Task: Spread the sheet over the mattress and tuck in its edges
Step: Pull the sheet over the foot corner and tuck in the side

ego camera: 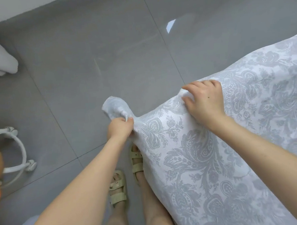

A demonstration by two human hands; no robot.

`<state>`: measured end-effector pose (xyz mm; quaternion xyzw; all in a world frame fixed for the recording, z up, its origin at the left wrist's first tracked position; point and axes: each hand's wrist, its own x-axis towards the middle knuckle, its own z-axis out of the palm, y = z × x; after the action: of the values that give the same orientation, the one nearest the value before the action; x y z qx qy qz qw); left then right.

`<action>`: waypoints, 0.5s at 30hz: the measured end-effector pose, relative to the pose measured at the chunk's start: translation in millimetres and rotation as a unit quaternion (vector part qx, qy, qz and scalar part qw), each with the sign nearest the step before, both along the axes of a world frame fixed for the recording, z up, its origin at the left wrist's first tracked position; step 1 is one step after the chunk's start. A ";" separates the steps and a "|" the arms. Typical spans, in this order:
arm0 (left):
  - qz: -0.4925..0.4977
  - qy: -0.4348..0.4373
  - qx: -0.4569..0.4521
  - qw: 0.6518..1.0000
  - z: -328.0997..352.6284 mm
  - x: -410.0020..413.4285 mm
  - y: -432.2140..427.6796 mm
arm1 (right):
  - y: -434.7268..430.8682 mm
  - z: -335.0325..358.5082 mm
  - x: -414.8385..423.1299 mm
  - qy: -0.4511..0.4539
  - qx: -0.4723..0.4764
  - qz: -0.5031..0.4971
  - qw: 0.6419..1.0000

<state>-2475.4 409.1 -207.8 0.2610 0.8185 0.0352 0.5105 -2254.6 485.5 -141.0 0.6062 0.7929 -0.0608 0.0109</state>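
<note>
left hand point(121, 128) pinching sheet point(221, 159) corner, right hand point(205, 100) clutching edge beside it, overpull = far side prob slips

Open floor point(102, 53) ahead (white frame point(23, 151) left)
</note>
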 end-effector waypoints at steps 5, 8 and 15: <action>0.106 -0.104 -0.042 0.988 29.9 -1.6 -17.0 | -58.8 28.4 12.3 0.031 -0.007 -0.024 0.999; 0.107 -0.267 -0.060 0.956 49.3 16.8 -43.4 | -117.4 37.8 15.3 0.034 -0.053 -0.023 0.998; 0.184 -0.362 0.023 0.914 57.2 25.4 -83.9 | -245.4 40.0 30.3 -0.005 -0.072 -0.042 0.996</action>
<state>-2450.0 325.2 -150.6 0.0865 0.6105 0.2390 0.7501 -2224.3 240.1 -101.0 0.6370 0.7601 -0.1151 0.0565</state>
